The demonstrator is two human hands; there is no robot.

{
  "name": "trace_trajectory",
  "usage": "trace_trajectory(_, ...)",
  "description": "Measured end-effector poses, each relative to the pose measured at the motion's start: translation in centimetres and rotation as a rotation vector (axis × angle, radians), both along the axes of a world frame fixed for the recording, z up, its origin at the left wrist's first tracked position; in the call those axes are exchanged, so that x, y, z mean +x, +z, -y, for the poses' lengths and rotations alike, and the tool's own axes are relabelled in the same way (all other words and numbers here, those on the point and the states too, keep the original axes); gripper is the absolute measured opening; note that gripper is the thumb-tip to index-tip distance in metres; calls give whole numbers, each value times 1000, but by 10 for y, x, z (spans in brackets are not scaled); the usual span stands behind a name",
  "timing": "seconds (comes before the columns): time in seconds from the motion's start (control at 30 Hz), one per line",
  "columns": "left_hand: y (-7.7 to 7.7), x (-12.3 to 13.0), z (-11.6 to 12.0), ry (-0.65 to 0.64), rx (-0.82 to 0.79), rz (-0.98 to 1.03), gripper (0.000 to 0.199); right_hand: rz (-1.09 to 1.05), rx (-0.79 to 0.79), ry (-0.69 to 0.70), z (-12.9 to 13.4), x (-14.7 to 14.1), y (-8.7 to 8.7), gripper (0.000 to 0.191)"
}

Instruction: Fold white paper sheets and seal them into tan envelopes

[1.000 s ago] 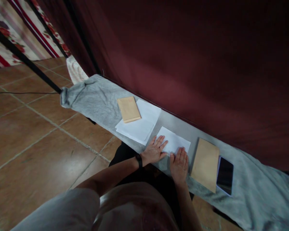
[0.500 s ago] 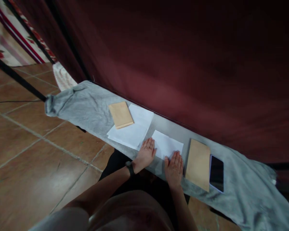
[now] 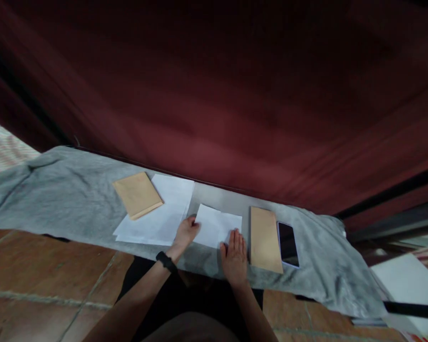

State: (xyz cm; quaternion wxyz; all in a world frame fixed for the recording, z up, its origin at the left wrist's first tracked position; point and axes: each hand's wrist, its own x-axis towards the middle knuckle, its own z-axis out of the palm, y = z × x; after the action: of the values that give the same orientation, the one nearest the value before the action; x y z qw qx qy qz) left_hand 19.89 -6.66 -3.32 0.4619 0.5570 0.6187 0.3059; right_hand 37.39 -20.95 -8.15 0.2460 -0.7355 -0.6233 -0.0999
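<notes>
While a tan packet (image 3: 138,195) lies askew on white sheets (image 3: 151,227) at the left of the grey cloth (image 3: 80,199), the left hand (image 3: 187,231), black band (image 3: 166,261) at its wrist, is closed on the left edge of a smaller white paper (image 3: 214,225) just right of those sheets. Right hand (image 3: 234,259), apart from the left, rests flat at the paper's lower right, fingers extended. Further right: a longer tan packet (image 3: 266,240), then a dark-screened phone (image 3: 288,243) just beside it, both lying flat.
</notes>
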Motion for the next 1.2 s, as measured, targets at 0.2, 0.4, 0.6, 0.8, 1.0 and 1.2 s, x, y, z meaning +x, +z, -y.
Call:
trace_trajectory(0.2,5,-5,28,213,-97,246,24,-103,-3,201,11,-6,11,60)
trace_trajectory(0.4,15,2,73,339,-331,626,37,-214,8,294,8,-22,18,70)
trace_trajectory(0.6,16,17,111,240,-563,854,36,-413,29,334,2,-3,11,68)
trace_trajectory(0.8,29,-14,128,-323,-440,606,36,-579,4,351,16,20,4,73)
trace_trajectory(1.0,22,-60,82,-366,438,38,46,-594,40,372,21,23,0,71)
trace_trajectory(1.2,-23,-61,59,-620,504,-162,78,-578,33,393,24,27,-4,65)
